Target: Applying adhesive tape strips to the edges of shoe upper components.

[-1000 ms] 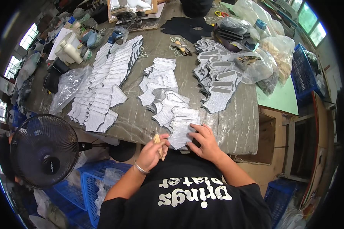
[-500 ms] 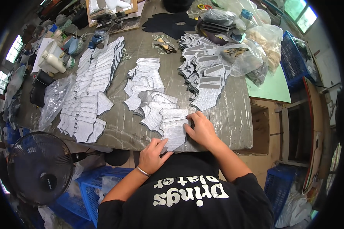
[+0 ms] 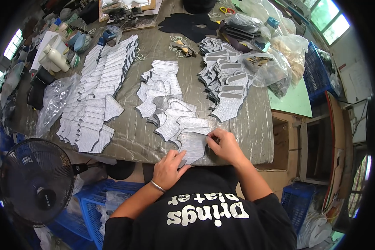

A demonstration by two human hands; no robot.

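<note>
A light grey cut fabric piece (image 3: 193, 146) with a dark edge lies at the table's front, on the near end of a row of overlapping grey pieces (image 3: 160, 98). My left hand (image 3: 167, 168) has its fingers on the piece's lower left edge, the thumb along the near edge. At the piece's upper right corner, my right hand (image 3: 224, 146) pinches the edge between thumb and fingers. To the left lies a long double row of similar pieces (image 3: 96, 91). Right of the middle row is a stack of grey pieces with darker strips (image 3: 227, 93).
A black fan (image 3: 37, 181) stands at the lower left, beside blue crates (image 3: 91, 208). White bottles (image 3: 56, 58) and a clear plastic bag (image 3: 56, 104) are on the table's left. Filled plastic bags (image 3: 264, 66), black cut material (image 3: 189, 27) and yellow-red scissors (image 3: 227, 10) lie farther back.
The front piece now covers the dotted line that showed near its top before. My right hand has come slightly nearer to me along its edge. My left hand stays at the lower left edge.
</note>
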